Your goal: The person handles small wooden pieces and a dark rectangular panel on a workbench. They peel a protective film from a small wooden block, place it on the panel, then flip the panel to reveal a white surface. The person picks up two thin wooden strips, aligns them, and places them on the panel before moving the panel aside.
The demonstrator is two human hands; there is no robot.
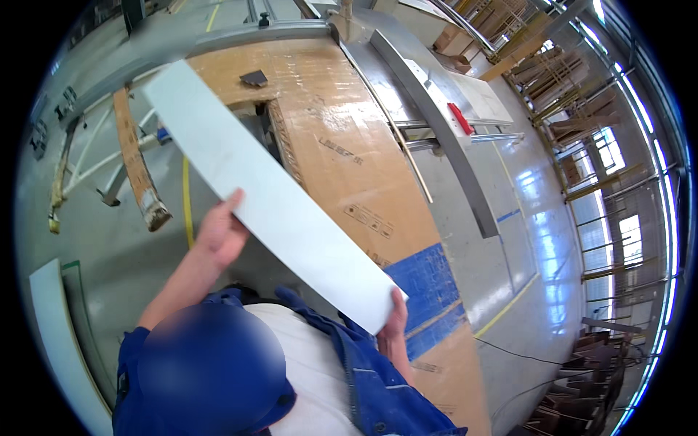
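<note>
A long white board (273, 196) slants across the view, from the upper left down to the lower right. My left hand (224, 231) grips its left long edge near the middle, with the thumb lying on the white face. At the lower right end, my right hand (395, 320) is closed round the board's corner; most of its fingers are hidden underneath. The board is held up in front of my body and partly covers a cardboard-topped worktable (342, 156). A small dark offcut (254, 78) lies on that cardboard beyond the board.
Blue sheeting (425, 291) covers part of the cardboard. To the right, a long grey strip (436, 131) and a red object (460, 118) lie by a metal machine table. Padded support arms (134, 156) stand left. Another white panel (62, 334) is at lower left; dark pieces (582, 392) are stacked lower right.
</note>
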